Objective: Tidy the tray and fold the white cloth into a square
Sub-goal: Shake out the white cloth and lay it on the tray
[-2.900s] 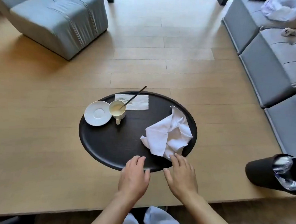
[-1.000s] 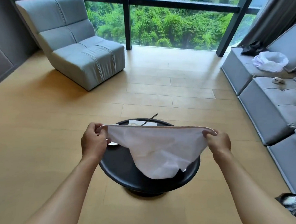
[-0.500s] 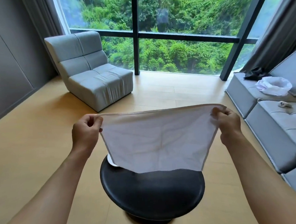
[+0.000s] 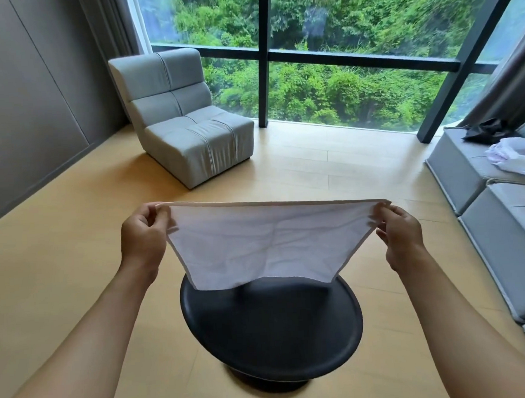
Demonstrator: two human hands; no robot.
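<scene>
The white cloth [image 4: 266, 244] hangs spread out in the air above the round black tray [image 4: 274, 329]. My left hand [image 4: 144, 235] pinches its top left corner and my right hand [image 4: 401, 231] pinches its top right corner, so the top edge is stretched straight. The cloth's lower edge hangs just over the tray's far part and hides what stands there; the cup, saucer and spoon are out of sight behind it.
A grey armchair [image 4: 187, 123] stands at the back left by the large window. A grey sofa [image 4: 498, 204] runs along the right, with a white bag [image 4: 517, 155] and dark fabric [image 4: 488, 130] on it. Wooden floor surrounds the tray.
Both hands picked the crumpled cloth off the tray, lifted it and spread it wide by its top corners. My view tilted upward, so the window now shows.
</scene>
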